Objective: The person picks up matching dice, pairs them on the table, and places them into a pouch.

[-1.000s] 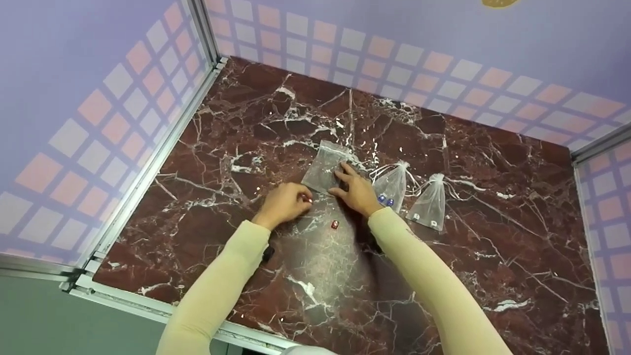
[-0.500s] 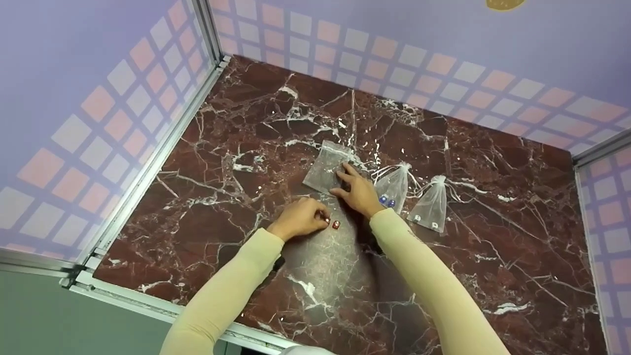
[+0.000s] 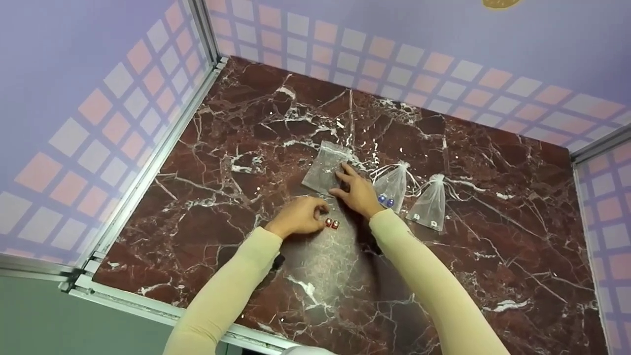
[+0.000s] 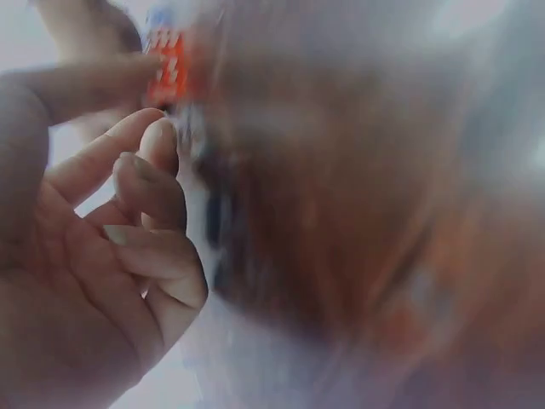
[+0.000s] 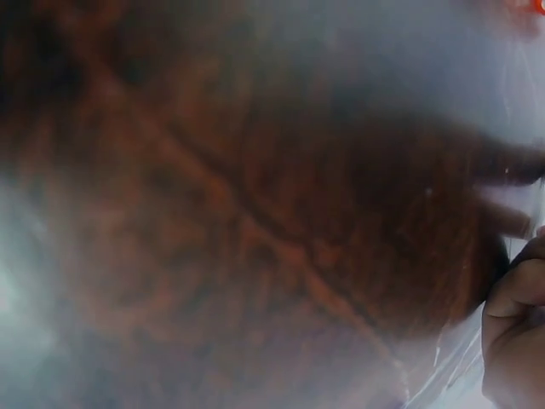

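Observation:
Two small red dice (image 3: 335, 224) with white pips sit side by side on the marble-patterned table, and in the left wrist view the pair's red faces (image 4: 168, 72) look blurred. At the left die, the fingertips of my left hand (image 3: 299, 217) touch its near side; thumb and forefinger stand a little apart, the other fingers loosely bent. A flat sheer mesh bag (image 3: 320, 167) lies beyond them. My right hand (image 3: 359, 193) rests on its right part with spread fingers, hiding some of it; only this hand's edge (image 5: 518, 332) shows in the right wrist view.
Right of my right hand lies a drawn-up mesh pouch (image 3: 396, 181) with two blue dice (image 3: 386, 200). Beside it, another tied pouch (image 3: 434, 199) holds white dice. Patterned panels (image 3: 404, 64) wall the back and sides; a metal rail (image 3: 123, 305) edges the front left.
My left hand has moved right and toward me, bringing a second red die to the first and setting it alongside. Its fingers have loosened from the die. My right hand has stayed on the bag.

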Motion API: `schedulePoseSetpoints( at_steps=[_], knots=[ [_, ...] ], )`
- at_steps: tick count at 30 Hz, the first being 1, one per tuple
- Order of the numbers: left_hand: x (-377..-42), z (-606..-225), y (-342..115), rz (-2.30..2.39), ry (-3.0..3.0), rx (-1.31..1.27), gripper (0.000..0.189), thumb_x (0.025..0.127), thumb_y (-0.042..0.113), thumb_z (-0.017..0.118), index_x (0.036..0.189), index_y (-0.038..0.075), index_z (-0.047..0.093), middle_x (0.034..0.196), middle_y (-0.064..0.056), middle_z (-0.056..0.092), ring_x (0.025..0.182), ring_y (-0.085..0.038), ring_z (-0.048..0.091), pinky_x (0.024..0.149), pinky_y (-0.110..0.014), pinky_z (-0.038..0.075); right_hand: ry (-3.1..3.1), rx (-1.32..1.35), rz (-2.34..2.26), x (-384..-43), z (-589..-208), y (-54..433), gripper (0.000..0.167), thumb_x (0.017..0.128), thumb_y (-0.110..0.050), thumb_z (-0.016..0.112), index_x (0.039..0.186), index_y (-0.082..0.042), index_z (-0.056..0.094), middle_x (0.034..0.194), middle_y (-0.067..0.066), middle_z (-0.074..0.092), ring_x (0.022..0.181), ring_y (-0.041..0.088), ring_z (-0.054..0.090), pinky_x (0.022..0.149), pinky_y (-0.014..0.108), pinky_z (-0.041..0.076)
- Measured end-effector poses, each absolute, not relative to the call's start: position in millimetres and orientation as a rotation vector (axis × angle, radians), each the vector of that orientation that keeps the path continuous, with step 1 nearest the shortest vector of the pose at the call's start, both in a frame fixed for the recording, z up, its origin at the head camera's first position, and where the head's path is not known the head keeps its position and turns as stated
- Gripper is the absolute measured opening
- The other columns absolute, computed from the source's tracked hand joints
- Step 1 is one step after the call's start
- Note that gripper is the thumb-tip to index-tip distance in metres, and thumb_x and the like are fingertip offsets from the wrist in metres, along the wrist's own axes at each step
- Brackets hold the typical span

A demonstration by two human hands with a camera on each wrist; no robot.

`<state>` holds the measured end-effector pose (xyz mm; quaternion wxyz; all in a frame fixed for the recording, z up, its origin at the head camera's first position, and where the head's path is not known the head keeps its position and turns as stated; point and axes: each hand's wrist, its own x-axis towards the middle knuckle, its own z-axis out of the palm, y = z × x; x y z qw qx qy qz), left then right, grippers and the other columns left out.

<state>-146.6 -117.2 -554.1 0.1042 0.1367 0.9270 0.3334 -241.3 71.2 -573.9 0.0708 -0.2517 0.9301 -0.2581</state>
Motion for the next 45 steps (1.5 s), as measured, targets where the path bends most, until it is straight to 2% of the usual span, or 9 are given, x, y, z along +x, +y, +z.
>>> schedulePoseSetpoints(
  at_steps=[8, 16, 22, 29, 33, 35, 38, 40, 45],
  knots=[
    [-171, -543, -141, 1.31, 2.75, 0.185, 0.028, 0.084, 0.016, 0.075, 0.11, 0.008, 0.071, 0.075, 0.001, 0.063, 0.063, -0.016, 0.058, 0.06, -0.032, 0.048, 2.794, -0.735, -0.778, -241, -571, 73, 0.064, 0.089, -0.042, 0.072, 0.14, -0.008, 0.055, 0.157, 0.005, 0.035, 0.13, 0.038, 0.048, 0.109, 0.047, 0.034],
    [-205, -538, -142, 1.415, 2.825, -0.111, 0.027, 0.085, 0.016, 0.07, 0.111, 0.007, 0.069, 0.1, -0.007, 0.067, 0.094, -0.022, 0.062, 0.086, -0.039, 0.048, 2.828, -0.746, -0.819, -243, -568, 78, 0.061, 0.088, -0.04, 0.075, 0.137, -0.007, 0.059, 0.155, 0.006, 0.039, 0.13, 0.036, 0.049, 0.108, 0.046, 0.036],
    [-221, -540, -137, 1.401, 2.74, -0.217, 0.034, 0.088, 0.023, 0.072, 0.117, 0.006, 0.066, 0.102, -0.009, 0.07, 0.095, -0.024, 0.065, 0.085, -0.041, 0.048, 2.84, -0.764, -0.861, -239, -570, 81, 0.059, 0.087, -0.04, 0.076, 0.134, -0.008, 0.062, 0.157, 0.007, 0.035, 0.13, 0.037, 0.048, 0.107, 0.046, 0.037],
    [-225, -546, -137, 1.421, 2.69, -0.329, 0.032, 0.08, 0.018, 0.078, 0.108, 0.004, 0.071, 0.099, -0.009, 0.072, 0.093, -0.023, 0.066, 0.085, -0.039, 0.049, 2.8, -0.66, -1.359, -229, -579, 78, 0.043, 0.088, -0.011, 0.075, 0.125, 0.006, 0.062, 0.132, 0.025, 0.051, 0.123, 0.038, 0.051, 0.106, 0.046, 0.037],
    [-224, -548, -132, 1.517, 2.588, -0.389, 0.029, 0.077, 0.008, 0.078, 0.105, 0.003, 0.073, 0.099, -0.01, 0.072, 0.092, -0.024, 0.064, 0.085, -0.036, 0.049, 2.638, -0.427, -1.581, -226, -575, 72, 0.041, 0.089, -0.001, 0.071, 0.125, 0.012, 0.058, 0.107, 0.021, 0.065, 0.101, 0.031, 0.061, 0.094, 0.039, 0.046],
    [-224, -550, -129, 1.615, 2.506, -0.403, 0.029, 0.078, 0.003, 0.076, 0.107, 0.001, 0.073, 0.1, -0.012, 0.071, 0.093, -0.024, 0.064, 0.083, -0.034, 0.049, 2.469, -0.23, -1.719, -226, -572, 69, 0.041, 0.092, -0.002, 0.067, 0.128, 0.012, 0.056, 0.093, 0.015, 0.066, 0.075, 0.021, 0.063, 0.073, 0.029, 0.052],
    [-221, -550, -126, 1.753, 2.377, -0.376, 0.031, 0.082, -0.001, 0.072, 0.113, -0.002, 0.07, 0.102, -0.015, 0.071, 0.087, -0.022, 0.063, 0.072, -0.03, 0.048, 2.166, 0.076, -1.907, -224, -567, 68, 0.039, 0.095, -0.007, 0.064, 0.13, 0.008, 0.056, 0.079, 0.005, 0.06, 0.049, 0.007, 0.044, 0.044, 0.019, 0.037],
    [-218, -551, -125, 1.811, 2.328, -0.315, 0.033, 0.084, -0.001, 0.07, 0.117, -0.003, 0.069, 0.102, -0.015, 0.07, 0.083, -0.017, 0.061, 0.068, -0.025, 0.046, 1.95, 0.241, -2.005, -222, -563, 70, 0.033, 0.098, -0.012, 0.062, 0.126, 0.004, 0.057, 0.075, 0.001, 0.055, 0.043, 0.004, 0.034, 0.038, 0.017, 0.027],
    [-211, -552, -125, 1.952, 2.223, -0.158, 0.027, 0.091, 0.002, 0.067, 0.118, -0.002, 0.069, 0.097, -0.008, 0.069, 0.061, -0.009, 0.05, 0.054, -0.021, 0.041, 1.659, 0.327, -2.102, -222, -553, 79, 0.02, 0.101, -0.019, 0.058, 0.103, 0.0, 0.056, 0.07, 0.0, 0.054, 0.046, 0.003, 0.033, 0.038, 0.014, 0.025]
  ],
)
